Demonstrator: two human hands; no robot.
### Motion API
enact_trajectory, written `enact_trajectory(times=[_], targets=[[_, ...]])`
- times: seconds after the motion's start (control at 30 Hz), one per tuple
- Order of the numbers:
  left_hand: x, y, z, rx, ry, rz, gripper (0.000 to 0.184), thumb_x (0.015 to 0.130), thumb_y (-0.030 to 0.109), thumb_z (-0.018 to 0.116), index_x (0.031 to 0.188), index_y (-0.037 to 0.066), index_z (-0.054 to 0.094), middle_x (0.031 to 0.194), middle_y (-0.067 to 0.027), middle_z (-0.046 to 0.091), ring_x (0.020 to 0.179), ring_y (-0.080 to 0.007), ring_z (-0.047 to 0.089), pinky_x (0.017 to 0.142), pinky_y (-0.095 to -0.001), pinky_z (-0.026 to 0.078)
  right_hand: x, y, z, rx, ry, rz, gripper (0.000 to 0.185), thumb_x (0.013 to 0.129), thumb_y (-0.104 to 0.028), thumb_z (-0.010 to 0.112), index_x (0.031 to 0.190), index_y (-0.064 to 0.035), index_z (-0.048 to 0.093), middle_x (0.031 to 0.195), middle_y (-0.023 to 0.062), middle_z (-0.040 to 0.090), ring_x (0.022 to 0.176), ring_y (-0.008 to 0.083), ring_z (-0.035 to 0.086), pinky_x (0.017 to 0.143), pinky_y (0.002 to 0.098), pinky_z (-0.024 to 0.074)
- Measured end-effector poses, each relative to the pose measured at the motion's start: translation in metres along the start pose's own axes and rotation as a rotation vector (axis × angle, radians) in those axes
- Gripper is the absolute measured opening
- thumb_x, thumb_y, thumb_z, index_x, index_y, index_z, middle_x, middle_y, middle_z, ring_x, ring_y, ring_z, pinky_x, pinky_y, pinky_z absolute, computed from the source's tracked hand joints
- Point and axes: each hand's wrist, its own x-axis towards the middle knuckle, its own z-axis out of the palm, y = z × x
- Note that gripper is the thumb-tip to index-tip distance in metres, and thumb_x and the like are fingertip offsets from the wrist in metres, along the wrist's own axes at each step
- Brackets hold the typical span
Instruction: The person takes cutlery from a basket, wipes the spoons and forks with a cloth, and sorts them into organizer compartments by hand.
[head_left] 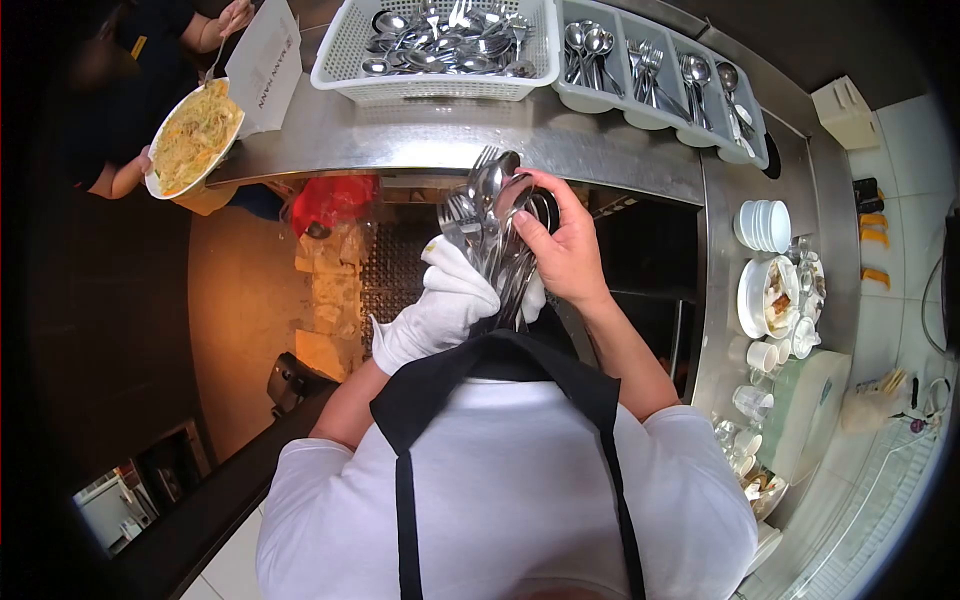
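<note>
A bunch of spoons and forks [486, 235] stands upright in front of my chest. My left hand [437, 310], covered in white cloth or a white glove, is closed around its lower part. My bare right hand [565, 240] pinches a spoon [513, 195] at the top right of the bunch, thumb and forefinger on its bowl. Beyond my hands, a white perforated basket [435, 88] holds many loose spoons and forks. To its right, a grey cutlery tray [640, 113] has spoons, forks and ladles sorted in its compartments.
A steel counter [400, 135] runs along the far side. At the left, another person holds a white bowl of food [195, 138] beside an open white box lid [264, 70]. Stacked white bowls [763, 226], used dishes and cups line the right counter.
</note>
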Motion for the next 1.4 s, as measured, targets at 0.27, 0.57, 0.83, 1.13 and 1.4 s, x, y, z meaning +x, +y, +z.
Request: enact_trajectory(times=[0.27, 0.57, 0.83, 1.13, 1.4], targets=[[0.008, 0.001, 0.011, -0.090, 0.080, -0.025, 0.012, 0.082, 0.002, 0.062, 0.092, 0.008, 0.066, 0.100, -0.0079, 0.066, 0.095, -0.0227, 0.064, 0.083, -0.0359, 0.051, -0.005, -0.009, 0.011, -0.613, -0.003, -0.114, 0.037, 0.088, 0.003, 0.048, 0.125, -0.0002, 0.050, 0.104, 0.0277, 0.063, 0.098, 0.0470, 0.061, 0.084, 0.0466, 0.0482], [0.008, 0.000, 0.016, -0.140, 0.119, -0.032, 0.013, 0.081, 0.002, 0.062, 0.091, 0.008, 0.066, 0.099, -0.0077, 0.065, 0.095, -0.0226, 0.064, 0.084, -0.0358, 0.051, -0.009, 0.004, 0.016, -0.694, 0.114, -0.179, 0.021, 0.092, -0.003, 0.055, 0.113, -0.0009, 0.055, 0.090, 0.0233, 0.065, 0.082, 0.0423, 0.064, 0.070, 0.0424, 0.0505], [0.008, -0.003, 0.013, -0.177, 0.129, -0.039, 0.013, 0.079, 0.001, 0.062, 0.090, 0.008, 0.066, 0.099, -0.0075, 0.065, 0.095, -0.0226, 0.063, 0.084, -0.0357, 0.051, -0.006, 0.013, 0.030, -0.650, 0.092, -0.071, 0.015, 0.092, -0.005, 0.059, 0.106, -0.0023, 0.056, 0.084, 0.0180, 0.065, 0.077, 0.0308, 0.066, 0.065, 0.0395, 0.0507], [-0.002, 0.001, 0.007, -0.112, 0.045, 0.017, 0.014, 0.078, 0.000, 0.062, 0.088, 0.008, 0.066, 0.098, -0.0073, 0.064, 0.095, -0.0226, 0.063, 0.084, -0.0356, 0.051, -0.012, 0.018, 0.007, -0.160, 0.003, 0.066, 0.048, 0.091, -0.015, 0.069, 0.132, -0.0033, 0.047, 0.109, 0.0044, 0.062, 0.095, 0.0134, 0.059, 0.087, 0.0273, 0.0474], [0.002, 0.002, 0.005, -0.104, 0.018, 0.034, 0.014, 0.076, -0.001, 0.063, 0.087, 0.008, 0.066, 0.098, -0.0071, 0.064, 0.095, -0.0226, 0.063, 0.084, -0.0356, 0.050, -0.029, 0.000, -0.004, -0.352, -0.088, 0.109, 0.092, 0.078, -0.011, 0.079, 0.151, -0.0022, 0.024, 0.132, 0.0166, 0.054, 0.111, 0.0189, 0.059, 0.098, 0.0315, 0.0446]])
